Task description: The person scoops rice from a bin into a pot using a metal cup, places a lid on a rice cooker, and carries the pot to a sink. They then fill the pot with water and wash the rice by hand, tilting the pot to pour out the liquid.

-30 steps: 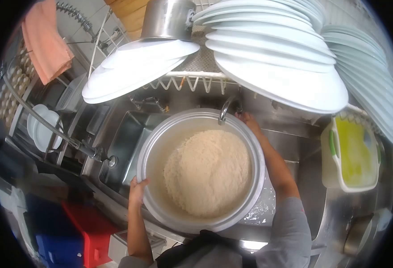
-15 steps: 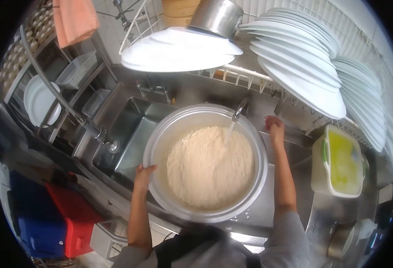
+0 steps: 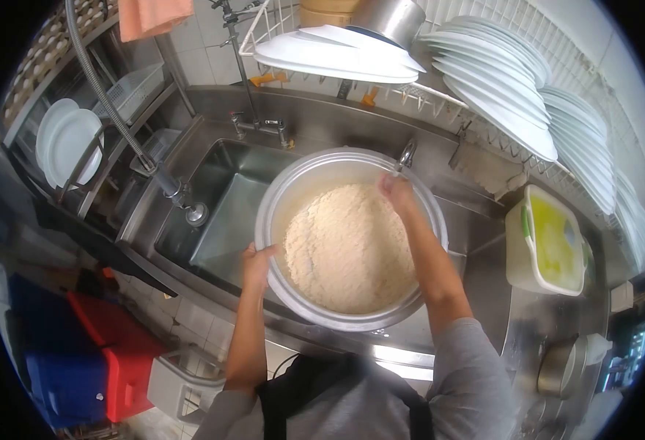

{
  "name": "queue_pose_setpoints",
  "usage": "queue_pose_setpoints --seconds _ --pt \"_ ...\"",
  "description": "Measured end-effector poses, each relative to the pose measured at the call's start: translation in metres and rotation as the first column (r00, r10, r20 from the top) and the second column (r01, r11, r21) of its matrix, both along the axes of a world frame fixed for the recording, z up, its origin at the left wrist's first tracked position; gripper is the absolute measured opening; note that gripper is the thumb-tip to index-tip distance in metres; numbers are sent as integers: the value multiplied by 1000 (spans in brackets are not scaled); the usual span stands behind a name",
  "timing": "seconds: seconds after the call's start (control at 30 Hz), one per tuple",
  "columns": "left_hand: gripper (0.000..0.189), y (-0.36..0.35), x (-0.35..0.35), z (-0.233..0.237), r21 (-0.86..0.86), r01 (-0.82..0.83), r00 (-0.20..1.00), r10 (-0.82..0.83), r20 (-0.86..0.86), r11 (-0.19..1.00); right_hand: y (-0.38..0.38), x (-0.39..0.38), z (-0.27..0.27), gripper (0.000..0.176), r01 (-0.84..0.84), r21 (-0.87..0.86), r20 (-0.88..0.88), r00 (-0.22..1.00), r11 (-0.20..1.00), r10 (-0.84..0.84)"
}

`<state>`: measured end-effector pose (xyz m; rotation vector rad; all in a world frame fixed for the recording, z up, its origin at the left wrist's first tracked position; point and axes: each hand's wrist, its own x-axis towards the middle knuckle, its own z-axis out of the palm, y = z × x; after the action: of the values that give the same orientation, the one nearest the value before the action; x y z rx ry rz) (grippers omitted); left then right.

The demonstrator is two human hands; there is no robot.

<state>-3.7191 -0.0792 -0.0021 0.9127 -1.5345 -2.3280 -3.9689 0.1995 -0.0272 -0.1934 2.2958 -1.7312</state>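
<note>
Steel sink counter (image 3: 476, 236), rice pot (image 3: 300, 192) at its basin edge, plastic tub (image 3: 517, 246) toward its right end.

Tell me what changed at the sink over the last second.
The right hand left the spot behind the pot and moved in over the rice, just under the faucet spout. Water began running onto the rice in between. The left hand kept its grip on the pot's near rim, and the pot stayed in the sink.
</note>
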Motion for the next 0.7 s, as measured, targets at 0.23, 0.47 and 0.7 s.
queue_pose_setpoints --seconds 0.23,0.47,0.7 --pt "35 0 -1 0 -1 43 999 -43 -18 999 16 69 -70 54 114 935 -173 973 336 154" --pt "31 -2 -4 0 -2 5 1000 -5 -26 1000 -18 115 14 52 -551 639 144 770 536 621" --pt "36 -2 -2 -2 -30 6 1000 -6 8 1000 -10 101 43 14 140 225 -349 936 964 -55"
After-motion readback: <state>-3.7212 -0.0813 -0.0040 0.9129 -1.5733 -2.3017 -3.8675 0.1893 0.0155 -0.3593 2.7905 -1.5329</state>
